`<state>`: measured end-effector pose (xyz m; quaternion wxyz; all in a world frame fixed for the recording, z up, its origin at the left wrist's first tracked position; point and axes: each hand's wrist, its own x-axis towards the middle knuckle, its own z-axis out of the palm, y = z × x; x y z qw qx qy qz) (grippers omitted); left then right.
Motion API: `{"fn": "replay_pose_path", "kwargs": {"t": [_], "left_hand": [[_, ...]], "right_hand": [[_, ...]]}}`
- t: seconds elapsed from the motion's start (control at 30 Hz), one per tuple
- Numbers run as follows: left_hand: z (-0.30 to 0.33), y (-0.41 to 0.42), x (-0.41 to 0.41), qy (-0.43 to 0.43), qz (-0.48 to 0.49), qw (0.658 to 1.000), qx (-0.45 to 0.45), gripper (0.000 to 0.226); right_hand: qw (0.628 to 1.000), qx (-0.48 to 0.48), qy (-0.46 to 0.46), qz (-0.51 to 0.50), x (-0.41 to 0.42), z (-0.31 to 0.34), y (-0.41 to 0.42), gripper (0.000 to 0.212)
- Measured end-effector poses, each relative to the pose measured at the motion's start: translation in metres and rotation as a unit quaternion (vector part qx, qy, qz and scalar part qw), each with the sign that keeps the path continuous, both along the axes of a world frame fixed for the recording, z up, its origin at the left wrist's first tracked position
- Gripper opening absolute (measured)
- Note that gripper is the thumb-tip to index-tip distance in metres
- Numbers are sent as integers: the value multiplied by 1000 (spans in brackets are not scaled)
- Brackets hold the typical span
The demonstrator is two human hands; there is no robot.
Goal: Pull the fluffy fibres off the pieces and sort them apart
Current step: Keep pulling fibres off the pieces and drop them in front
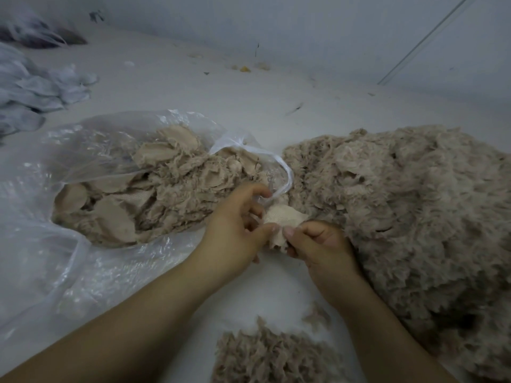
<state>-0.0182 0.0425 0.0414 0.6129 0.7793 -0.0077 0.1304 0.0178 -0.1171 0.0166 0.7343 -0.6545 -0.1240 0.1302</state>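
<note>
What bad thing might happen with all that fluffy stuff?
The big fluffy heap lies right against the open plastic bag of pieces, so the sorted lots might mix. Both hands, left and right, pinch one small piece; a hard tug might tear it.

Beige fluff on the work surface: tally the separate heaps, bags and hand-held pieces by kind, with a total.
Loose beige fluff heaps: 2, large, small
Clear plastic bag of beige pieces: 1
Fabric piece held by left hand and right hand: 1
Total: 4
</note>
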Motion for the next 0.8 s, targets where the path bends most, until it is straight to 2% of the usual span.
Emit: {"fn": "replay_pose_path", "kwargs": {"t": [0.03,0.1,0.2,0.27,0.33,0.4,0.47,0.6,0.7,0.73,0.8], "left_hand": [[1,0,1,-56,0,996,68,31],[5,5,6,-169,31,963,209,27],[13,25,24,-204,129,918,313,20],[16,37,36,-165,144,898,381,17],[14,44,44,-37,114,877,465,12],[13,46,47,90,120,840,521,14],[13,44,46,104,138,826,537,12],[19,37,36,-15,169,846,506,4],[20,26,26,-108,155,857,479,11],[18,20,26,-104,127,876,453,16],[11,6,28,-24,54,926,374,28]], "right_hand": [[1000,-4,2,-1,0,1,0,15],[1000,-3,18,-21,-1,1,0,13],[998,-9,34,-57,-2,1,2,26],[997,-19,37,-67,-3,2,3,28],[996,-25,41,-76,-2,3,4,30],[995,-24,46,-83,-2,4,5,32],[994,-21,54,-94,-1,3,6,33],[992,0,60,-111,1,0,7,33],[992,21,62,-112,2,1,7,28],[992,22,62,-109,2,1,7,26],[992,23,61,-106,2,2,8,27]]}}
